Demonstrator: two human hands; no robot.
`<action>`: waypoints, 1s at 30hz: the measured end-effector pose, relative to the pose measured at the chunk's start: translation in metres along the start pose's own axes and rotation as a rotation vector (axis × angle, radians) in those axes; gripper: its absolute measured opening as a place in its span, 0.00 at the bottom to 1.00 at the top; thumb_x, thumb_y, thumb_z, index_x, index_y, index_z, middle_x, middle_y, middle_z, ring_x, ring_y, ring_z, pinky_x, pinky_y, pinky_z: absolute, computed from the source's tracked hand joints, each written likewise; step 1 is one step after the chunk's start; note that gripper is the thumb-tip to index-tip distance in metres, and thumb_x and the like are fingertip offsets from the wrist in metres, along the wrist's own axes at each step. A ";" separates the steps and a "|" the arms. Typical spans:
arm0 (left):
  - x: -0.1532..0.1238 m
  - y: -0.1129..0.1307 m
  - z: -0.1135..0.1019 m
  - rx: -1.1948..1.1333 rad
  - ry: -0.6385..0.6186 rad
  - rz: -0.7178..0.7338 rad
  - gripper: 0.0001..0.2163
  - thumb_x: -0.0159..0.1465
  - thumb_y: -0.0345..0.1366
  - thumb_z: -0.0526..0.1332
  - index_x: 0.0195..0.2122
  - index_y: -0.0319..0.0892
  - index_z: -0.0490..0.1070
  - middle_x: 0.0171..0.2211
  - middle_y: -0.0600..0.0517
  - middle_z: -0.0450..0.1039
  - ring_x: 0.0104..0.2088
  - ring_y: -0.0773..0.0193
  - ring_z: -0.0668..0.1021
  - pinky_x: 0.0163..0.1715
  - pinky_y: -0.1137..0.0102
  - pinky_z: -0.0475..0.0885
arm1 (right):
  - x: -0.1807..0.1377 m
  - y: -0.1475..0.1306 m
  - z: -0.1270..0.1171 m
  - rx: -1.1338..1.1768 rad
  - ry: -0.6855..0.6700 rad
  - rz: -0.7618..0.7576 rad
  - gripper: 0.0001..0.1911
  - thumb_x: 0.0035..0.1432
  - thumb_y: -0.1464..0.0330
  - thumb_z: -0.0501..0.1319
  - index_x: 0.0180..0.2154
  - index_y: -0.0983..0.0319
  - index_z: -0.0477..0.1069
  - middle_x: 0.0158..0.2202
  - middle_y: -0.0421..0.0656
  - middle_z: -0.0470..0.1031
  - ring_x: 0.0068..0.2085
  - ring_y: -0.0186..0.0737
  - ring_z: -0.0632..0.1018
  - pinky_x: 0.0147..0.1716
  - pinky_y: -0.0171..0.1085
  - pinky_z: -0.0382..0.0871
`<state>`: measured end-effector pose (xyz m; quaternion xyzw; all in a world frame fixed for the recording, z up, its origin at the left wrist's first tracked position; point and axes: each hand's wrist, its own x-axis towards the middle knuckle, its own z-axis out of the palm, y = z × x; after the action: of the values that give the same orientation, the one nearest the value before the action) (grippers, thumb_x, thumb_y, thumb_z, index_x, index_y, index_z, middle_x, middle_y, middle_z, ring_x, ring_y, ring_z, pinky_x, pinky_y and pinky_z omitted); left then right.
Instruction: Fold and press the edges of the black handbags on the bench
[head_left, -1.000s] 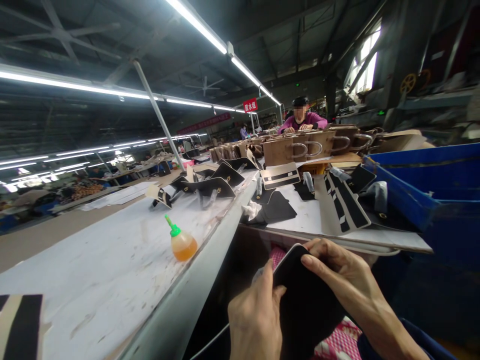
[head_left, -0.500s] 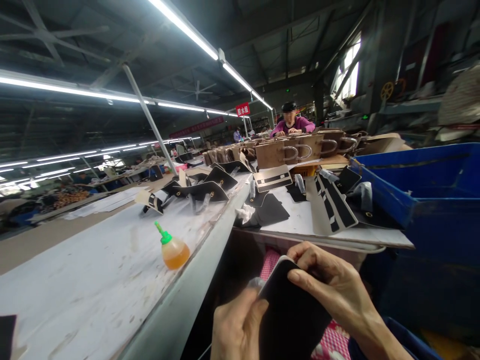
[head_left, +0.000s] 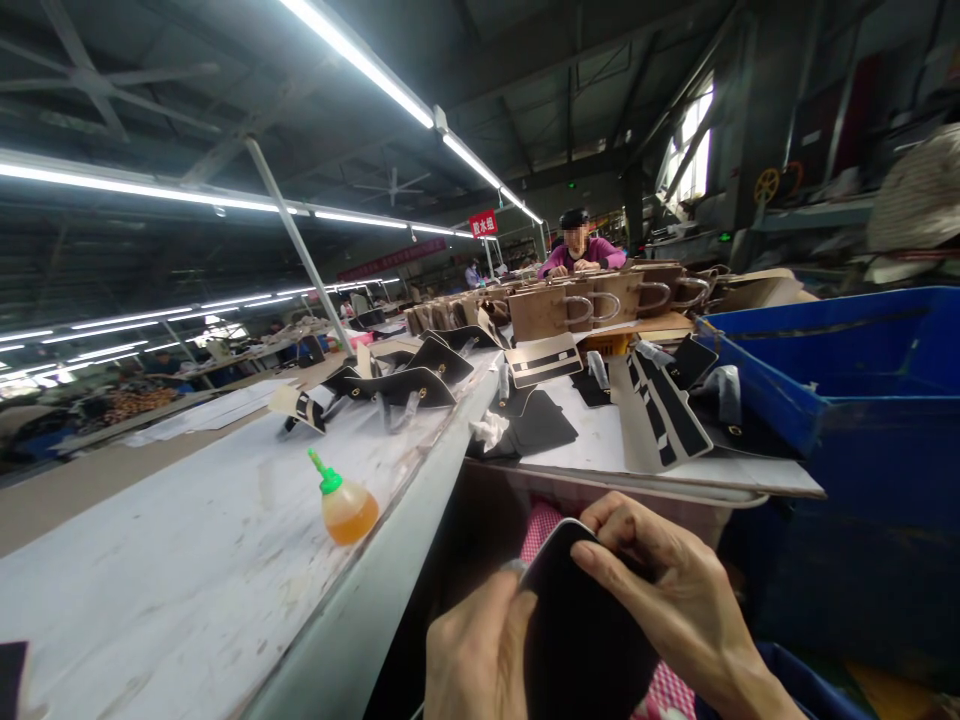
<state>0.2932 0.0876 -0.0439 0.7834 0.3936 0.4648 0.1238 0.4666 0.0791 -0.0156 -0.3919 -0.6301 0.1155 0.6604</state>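
A black flat panel with a pale edge and rounded corner (head_left: 589, 630) is held up in front of me, below the table tops. My left hand (head_left: 480, 640) is closed on its left edge, thumb on the black face and fingers behind. Pinching the top right edge is my right hand (head_left: 660, 580), its thumb on the near face and its fingers curled over the far side. A bit of clear wrapping (head_left: 516, 567) shows just above my left fingers. The panel's lower part runs out of view.
Left is a white-covered table (head_left: 187, 560) with a squeeze bottle of amber liquid (head_left: 350, 512) near its edge. Black panels (head_left: 409, 380) lie farther along. Ahead, a board holds more panels (head_left: 660, 410). Blue bins (head_left: 885, 420) stand right. Behind brown bags (head_left: 540, 310) sits a person (head_left: 585, 250).
Both hands keep their hold on the black panel, which has tilted slightly. The left fingers have shifted a little, and less clear wrapping shows beside them.
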 end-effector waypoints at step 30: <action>0.046 0.001 -0.032 -1.020 0.006 0.046 0.14 0.68 0.45 0.55 0.30 0.44 0.72 0.32 0.50 0.76 0.38 0.62 0.76 0.42 0.66 0.72 | 0.013 0.025 0.041 0.506 -0.749 0.293 0.21 0.56 0.49 0.64 0.30 0.61 0.70 0.28 0.36 0.68 0.30 0.34 0.69 0.29 0.31 0.65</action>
<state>0.2793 0.1146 0.0027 0.6305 0.0995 0.6025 0.4790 0.4401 0.1195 -0.0268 -0.2349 -0.7148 0.4908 0.4394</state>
